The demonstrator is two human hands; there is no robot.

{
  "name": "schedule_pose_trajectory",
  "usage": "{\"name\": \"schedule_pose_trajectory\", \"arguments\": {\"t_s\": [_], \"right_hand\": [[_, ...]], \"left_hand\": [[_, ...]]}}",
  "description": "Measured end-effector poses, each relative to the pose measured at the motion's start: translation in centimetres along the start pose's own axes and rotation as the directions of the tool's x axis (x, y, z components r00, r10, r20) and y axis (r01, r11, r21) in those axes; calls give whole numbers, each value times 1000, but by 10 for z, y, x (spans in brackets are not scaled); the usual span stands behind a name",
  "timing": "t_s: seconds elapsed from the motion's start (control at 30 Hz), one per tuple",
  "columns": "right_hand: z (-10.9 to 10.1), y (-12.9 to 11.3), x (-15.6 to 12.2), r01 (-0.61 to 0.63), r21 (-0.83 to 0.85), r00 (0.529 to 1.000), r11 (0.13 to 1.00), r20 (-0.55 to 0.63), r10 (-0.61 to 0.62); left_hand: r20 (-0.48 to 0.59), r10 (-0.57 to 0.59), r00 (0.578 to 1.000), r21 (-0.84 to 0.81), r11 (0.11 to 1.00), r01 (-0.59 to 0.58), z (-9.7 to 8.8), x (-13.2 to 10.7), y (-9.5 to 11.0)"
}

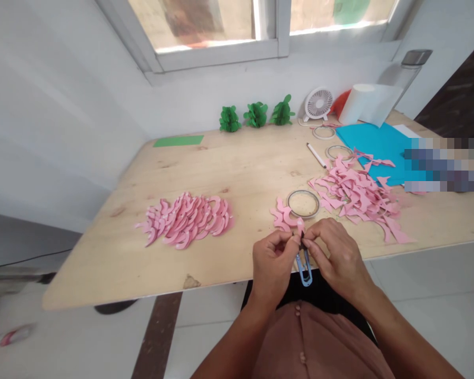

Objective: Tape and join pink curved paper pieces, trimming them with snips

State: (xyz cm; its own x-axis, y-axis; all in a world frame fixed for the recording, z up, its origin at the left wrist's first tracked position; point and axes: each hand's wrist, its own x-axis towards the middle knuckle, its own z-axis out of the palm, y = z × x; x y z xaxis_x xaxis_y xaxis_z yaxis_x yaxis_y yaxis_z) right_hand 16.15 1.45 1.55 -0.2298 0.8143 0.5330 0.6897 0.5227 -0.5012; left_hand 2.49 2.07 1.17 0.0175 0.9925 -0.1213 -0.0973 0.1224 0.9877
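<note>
We have left hand (274, 260) and right hand (337, 253) pinched closed on blue snips (306, 276) at the table's (150, 273) front edge; pink piece (300, 225) just beyond, grip on it unclear; likely fiddling with the blades; next calls for steady fingertips.

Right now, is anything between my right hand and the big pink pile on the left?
Yes: the blue snips and your left hand, left of your right hand. Beyond them, nothing visible blocks the pink pile.
</note>
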Motion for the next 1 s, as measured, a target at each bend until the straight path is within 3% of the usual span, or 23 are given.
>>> {"name": "schedule_pose_trajectory", "arguments": {"t_s": [0.67,0.8,0.9,1.0], "right_hand": [[-8,-6,-16,-27,77,999,997,19,25],[-8,-5,-21,-160,153,985,975,-39,168],[-3,-1,-28,-314,280,928,907,-113,356],[6,-2,-35,-381,376,874,845,-151,461]], "left_hand": [[-6,1,1000,39,999,0,2,-3,-2],[-6,-37,999,-17,999,37,2,-3,0],[-16,-81,997,-94,992,79,4,-3,3],[-32,-93,995,-150,985,88,7,-3,5]]}}
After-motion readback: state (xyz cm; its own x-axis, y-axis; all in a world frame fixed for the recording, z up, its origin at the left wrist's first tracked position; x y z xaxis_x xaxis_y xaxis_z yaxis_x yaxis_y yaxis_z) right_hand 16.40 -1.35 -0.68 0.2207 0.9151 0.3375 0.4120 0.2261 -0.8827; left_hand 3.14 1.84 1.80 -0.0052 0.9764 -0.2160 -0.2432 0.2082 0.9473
